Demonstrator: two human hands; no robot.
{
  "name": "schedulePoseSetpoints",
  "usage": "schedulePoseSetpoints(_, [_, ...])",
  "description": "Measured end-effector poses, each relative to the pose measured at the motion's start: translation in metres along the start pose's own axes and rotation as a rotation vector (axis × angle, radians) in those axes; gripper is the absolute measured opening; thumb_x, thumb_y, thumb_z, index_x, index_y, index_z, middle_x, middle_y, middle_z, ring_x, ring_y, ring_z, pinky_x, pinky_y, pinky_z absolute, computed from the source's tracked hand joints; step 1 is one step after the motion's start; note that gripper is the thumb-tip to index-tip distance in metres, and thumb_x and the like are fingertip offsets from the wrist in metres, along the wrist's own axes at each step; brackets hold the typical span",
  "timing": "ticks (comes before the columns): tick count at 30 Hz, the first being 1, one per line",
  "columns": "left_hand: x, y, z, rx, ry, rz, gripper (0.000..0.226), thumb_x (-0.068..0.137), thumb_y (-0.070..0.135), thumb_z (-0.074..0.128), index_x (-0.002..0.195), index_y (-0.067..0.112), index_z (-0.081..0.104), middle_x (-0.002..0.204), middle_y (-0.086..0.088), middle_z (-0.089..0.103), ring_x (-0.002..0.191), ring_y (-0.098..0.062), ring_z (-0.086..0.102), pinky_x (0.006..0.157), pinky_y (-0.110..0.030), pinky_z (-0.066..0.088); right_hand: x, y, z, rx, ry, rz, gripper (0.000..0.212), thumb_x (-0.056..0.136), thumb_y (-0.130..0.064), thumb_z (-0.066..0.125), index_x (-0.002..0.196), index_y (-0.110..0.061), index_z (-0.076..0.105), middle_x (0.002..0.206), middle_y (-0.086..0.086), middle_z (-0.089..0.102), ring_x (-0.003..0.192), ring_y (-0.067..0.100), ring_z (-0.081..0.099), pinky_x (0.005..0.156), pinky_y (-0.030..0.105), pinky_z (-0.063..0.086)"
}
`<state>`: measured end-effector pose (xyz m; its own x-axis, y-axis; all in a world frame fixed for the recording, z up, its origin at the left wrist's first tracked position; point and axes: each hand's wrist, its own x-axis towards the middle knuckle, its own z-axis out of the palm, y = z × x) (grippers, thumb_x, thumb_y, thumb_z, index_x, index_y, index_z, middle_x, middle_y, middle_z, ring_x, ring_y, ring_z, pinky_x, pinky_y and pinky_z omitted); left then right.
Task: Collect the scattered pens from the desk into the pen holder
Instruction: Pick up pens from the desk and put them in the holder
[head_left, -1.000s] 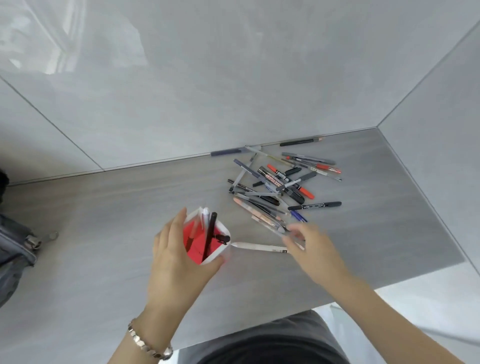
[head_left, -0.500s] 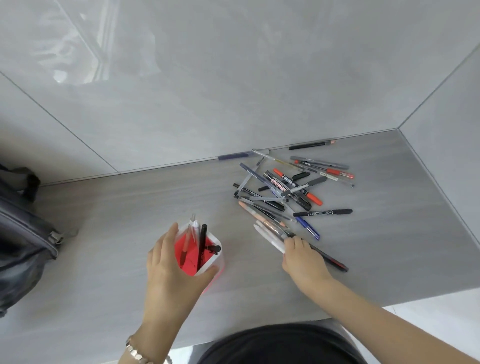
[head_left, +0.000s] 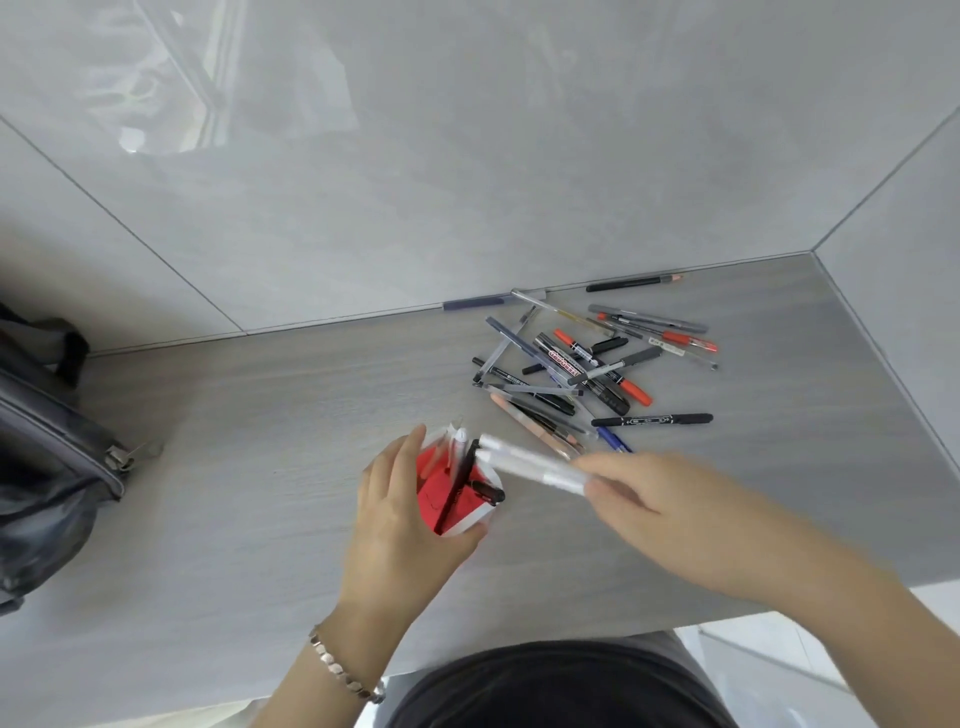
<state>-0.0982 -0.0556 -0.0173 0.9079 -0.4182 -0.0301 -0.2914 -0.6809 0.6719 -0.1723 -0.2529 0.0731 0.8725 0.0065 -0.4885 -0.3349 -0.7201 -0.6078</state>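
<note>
A red and white pen holder stands near the desk's middle with a few pens in it, one black, one white. My left hand is wrapped around its left and front side. My right hand grips two white pens, blurred by motion, their tips pointing left just above the holder's right rim. A pile of scattered pens, black, red, grey and blue, lies behind and to the right on the desk.
A grey wood-grain desk sits in a corner of pale tiled walls. A dark bag lies at the desk's left edge. A dark pencil rests against the back wall. The desk's front edge runs just below my hands.
My right hand picked two white pens off the near edge of the pile and carried them left to the holder's rim. My left hand stayed on the holder.
</note>
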Motion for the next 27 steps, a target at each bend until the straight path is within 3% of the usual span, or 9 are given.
schedulePoseSetpoints(3, [-0.001,0.005,0.004,0.026,-0.007,0.058,0.099,0.055,0.028,0.084,0.136,0.015,0.03,0.133,-0.004,0.042,0.124,-0.017,0.033,0.097,-0.028,0.031,0.022,-0.021,0.007,-0.243,-0.073,0.054,0.034,0.092,-0.027,0.036,0.059,-0.018,0.035,0.06,0.001,0.041,0.058,0.022,0.043,0.048,0.029,0.03])
schedulePoseSetpoints(7, [-0.005,0.007,0.008,0.063,-0.027,0.155,0.102,0.053,0.028,0.085,0.136,0.015,0.027,0.129,-0.007,0.046,0.119,-0.015,0.034,0.093,-0.028,0.034,0.046,-0.037,0.022,-0.266,-0.071,0.025,0.042,0.09,-0.018,0.043,0.052,-0.02,0.027,0.057,0.0,0.034,0.066,0.027,0.043,0.042,0.023,0.025])
schedulePoseSetpoints(9, [-0.008,0.007,0.008,0.063,-0.032,0.149,0.103,0.053,0.029,0.085,0.136,0.016,0.026,0.128,-0.005,0.045,0.119,-0.012,0.033,0.094,-0.027,0.033,0.048,-0.043,0.026,-0.166,0.026,-0.024,0.032,0.091,-0.021,0.048,0.059,-0.017,0.046,0.066,0.002,0.049,0.067,0.023,0.051,0.046,0.017,0.033])
schedulePoseSetpoints(12, [-0.01,0.009,0.007,-0.004,-0.011,0.074,0.104,0.053,0.029,0.085,0.137,0.015,0.027,0.124,0.005,0.038,0.115,-0.006,0.031,0.092,-0.024,0.031,0.039,-0.039,0.03,0.14,0.213,-0.062,0.023,0.087,-0.033,0.055,0.106,-0.021,0.058,0.098,-0.005,0.063,0.084,0.011,0.059,0.071,0.021,0.043])
schedulePoseSetpoints(15, [-0.01,0.009,0.006,-0.037,-0.019,0.02,0.103,0.053,0.026,0.086,0.137,0.014,0.027,0.117,0.012,0.031,0.11,-0.003,0.028,0.093,-0.025,0.03,0.034,-0.002,0.032,0.39,0.5,-0.006,0.012,0.086,-0.029,0.057,0.095,-0.025,0.064,0.078,-0.015,0.064,0.068,0.004,0.058,0.065,0.016,0.044])
schedulePoseSetpoints(17, [-0.01,0.008,0.006,-0.047,-0.032,-0.008,0.104,0.053,0.027,0.086,0.137,0.015,0.027,0.118,0.011,0.031,0.111,-0.004,0.028,0.094,-0.027,0.032,0.039,0.046,0.037,0.3,0.629,0.16,0.01,0.085,-0.022,0.058,0.094,-0.021,0.064,0.081,-0.007,0.067,0.071,0.006,0.059,0.071,0.023,0.048])
schedulePoseSetpoints(20, [-0.011,0.009,0.004,-0.083,-0.043,-0.052,0.104,0.053,0.03,0.085,0.138,0.017,0.026,0.119,0.011,0.03,0.113,-0.005,0.027,0.095,-0.027,0.031,0.044,0.108,0.056,-0.02,0.382,0.481,0.029,0.085,-0.023,0.059,0.11,-0.011,0.057,0.107,0.012,0.064,0.1,0.029,0.057,0.086,0.037,0.047])
schedulePoseSetpoints(23, [-0.01,0.013,0.003,-0.124,-0.029,-0.069,0.102,0.053,0.028,0.085,0.137,0.018,0.027,0.119,0.012,0.03,0.113,-0.004,0.027,0.093,-0.024,0.028,0.043,0.134,0.077,-0.242,0.254,0.499,0.027,0.087,-0.022,0.052,0.112,-0.012,0.051,0.118,0.01,0.056,0.113,0.029,0.046,0.091,0.037,0.044])
schedulePoseSetpoints(27, [-0.007,0.015,0.002,-0.183,-0.033,-0.102,0.101,0.054,0.025,0.085,0.137,0.02,0.028,0.119,0.011,0.032,0.112,-0.003,0.029,0.091,-0.023,0.029,0.044,0.136,0.078,-0.079,0.318,0.439,0.024,0.088,-0.014,0.05,0.111,-0.008,0.05,0.117,0.013,0.052,0.1,0.032,0.056,0.083,0.039,0.046])
